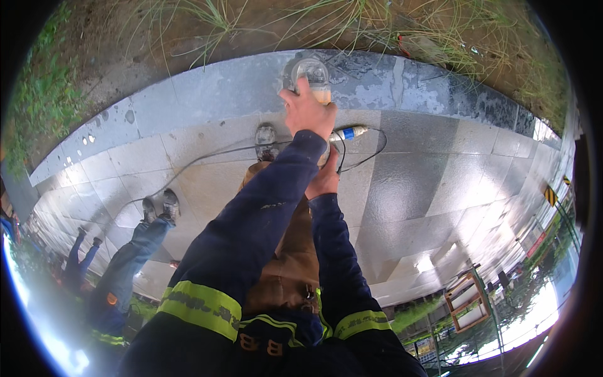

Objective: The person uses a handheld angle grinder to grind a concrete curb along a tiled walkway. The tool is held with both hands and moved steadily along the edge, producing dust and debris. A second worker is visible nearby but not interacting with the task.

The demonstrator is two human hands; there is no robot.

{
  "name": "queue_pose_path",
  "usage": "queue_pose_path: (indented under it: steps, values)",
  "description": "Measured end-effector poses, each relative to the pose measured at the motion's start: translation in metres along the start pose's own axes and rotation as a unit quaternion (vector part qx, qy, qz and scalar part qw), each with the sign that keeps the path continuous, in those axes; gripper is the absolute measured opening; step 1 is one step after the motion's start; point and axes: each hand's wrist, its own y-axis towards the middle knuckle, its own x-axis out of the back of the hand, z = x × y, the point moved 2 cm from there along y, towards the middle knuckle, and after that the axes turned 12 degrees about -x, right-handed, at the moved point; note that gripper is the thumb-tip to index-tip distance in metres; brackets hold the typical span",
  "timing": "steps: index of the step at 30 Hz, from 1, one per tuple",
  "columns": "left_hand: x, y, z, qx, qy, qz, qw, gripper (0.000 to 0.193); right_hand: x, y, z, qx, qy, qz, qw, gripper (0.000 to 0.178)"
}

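An angle grinder (322, 95) with an orange body lies against the pale grey stone kerb (226, 91) ahead of me, its round head and disc end looking blurred and dusty. My left hand (309, 112) is closed over the front of its body, the index finger stretched toward the head. Behind it, my right hand (325, 178) is wrapped round the rear end, which is mostly hidden by my left arm. A blue and white cable connector (348, 134) rests on the paving just right of my hands, its dark cable looping around.
Soil with grass tufts (217, 22) borders the kerb's far side. A dark cable (207, 154) runs left over the paving slabs (402, 169). Another person's shoes (169, 204) stand at left, with someone else farther back. My shoe (266, 139) is near the kerb.
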Motion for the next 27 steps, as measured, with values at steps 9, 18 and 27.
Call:
queue_pose_path:
  steps: [9,18,27]
  values:
    - [-0.005,-0.004,-0.008,-0.004,0.003,0.003,1.000,0.075,0.009,0.003,-0.001,-0.031,0.014,0.003,0.999,0.086]
    - [-0.007,0.001,-0.011,-0.007,-0.007,0.008,1.000,0.076,0.014,0.013,0.007,-0.009,-0.001,0.003,1.000,0.083]
    - [-0.011,0.004,-0.009,-0.025,-0.013,-0.015,1.000,0.078,0.012,0.022,0.000,-0.022,-0.041,0.005,0.999,0.086]
